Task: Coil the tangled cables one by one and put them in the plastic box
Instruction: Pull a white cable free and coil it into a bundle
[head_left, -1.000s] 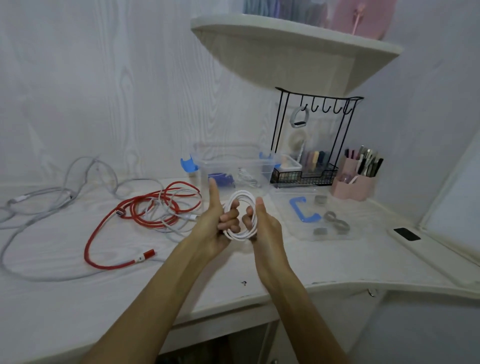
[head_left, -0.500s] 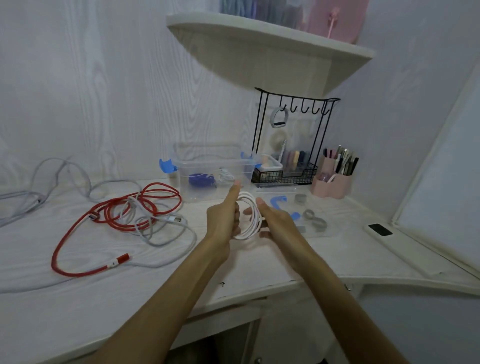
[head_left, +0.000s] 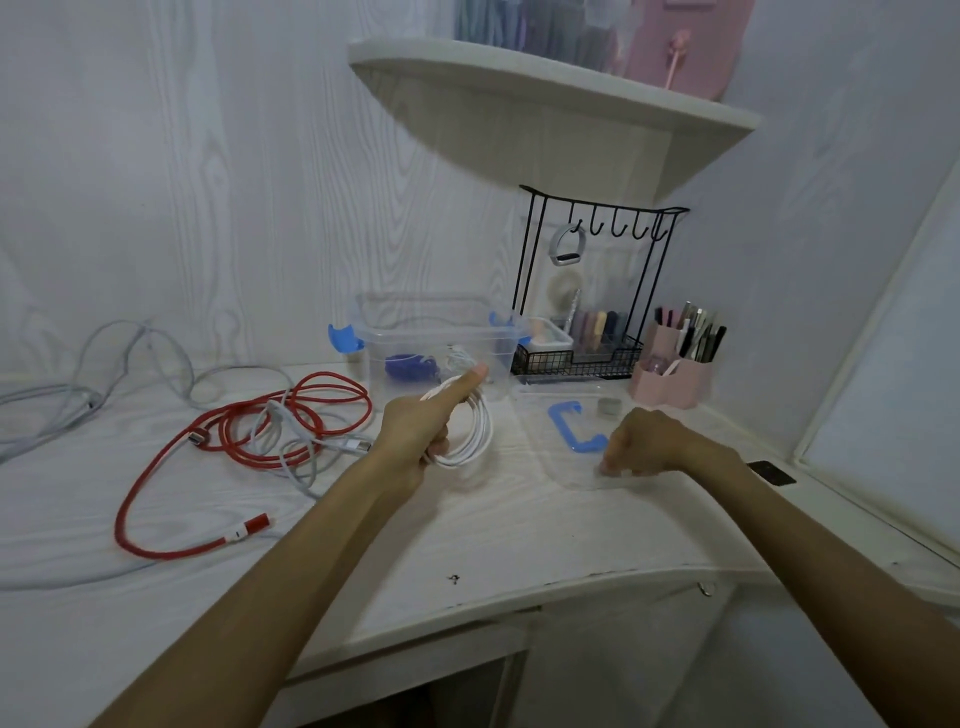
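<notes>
Cables: one white coil (head_left: 470, 428) in left hand (head_left: 421, 434), one red cable (head_left: 234, 441) on desk (head_left: 467, 530).

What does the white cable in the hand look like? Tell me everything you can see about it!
The white cable is thin, smooth and looks rubbery. It is wound into a neat round coil of several loops. The left hand grips it at one side, thumb pointing up across the loops, and holds it upright above the white desk, just in front of the clear plastic box. Only that hand touches it; the right hand is apart. Its plugs cannot be made out.
</notes>
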